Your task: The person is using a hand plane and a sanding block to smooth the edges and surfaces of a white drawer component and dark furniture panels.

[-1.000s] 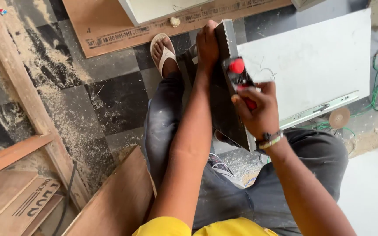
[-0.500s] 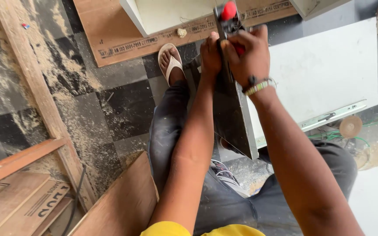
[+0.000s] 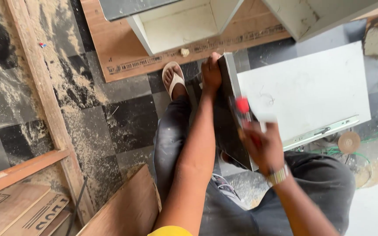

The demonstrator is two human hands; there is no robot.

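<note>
Left hand point(image 3: 211, 72) grip clamps the far end of the grey laminated board point(image 3: 235, 118), which stands on edge between the knees, long axis running away from the body. Right hand point(image 3: 263, 146) grip, blurred, wraps a red-capped tool point(image 3: 243, 107) at the board's near top edge.

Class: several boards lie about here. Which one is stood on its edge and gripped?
The dark grey panel between the knees: the left hand grips its far end; the others lie flat.
</note>
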